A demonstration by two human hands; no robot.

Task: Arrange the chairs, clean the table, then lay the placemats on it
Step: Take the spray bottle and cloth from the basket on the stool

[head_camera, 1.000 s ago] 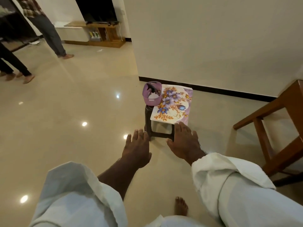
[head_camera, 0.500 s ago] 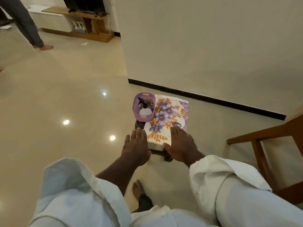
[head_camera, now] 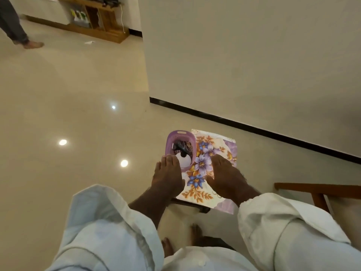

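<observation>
A stack of flowered placemats (head_camera: 207,163) lies on a small dark stool (head_camera: 197,207) on the floor below me. A purple basket (head_camera: 180,145) with a white spray bottle (head_camera: 184,160) and dark items stands on the stool's left part. My left hand (head_camera: 168,177) hovers with straight fingers at the basket's near rim. My right hand (head_camera: 228,176) lies flat over the right side of the placemats, fingers straight. Whether either hand touches anything I cannot tell.
A wooden chair (head_camera: 320,192) stands close at the right. A wall with a black skirting (head_camera: 254,130) runs behind the stool. Shiny open floor spreads to the left. A person's leg (head_camera: 15,30) and a low wooden TV shelf (head_camera: 97,18) are far back.
I have stepped up to the stool, and both hands have moved forward from its near edge to over the basket and the placemats.
</observation>
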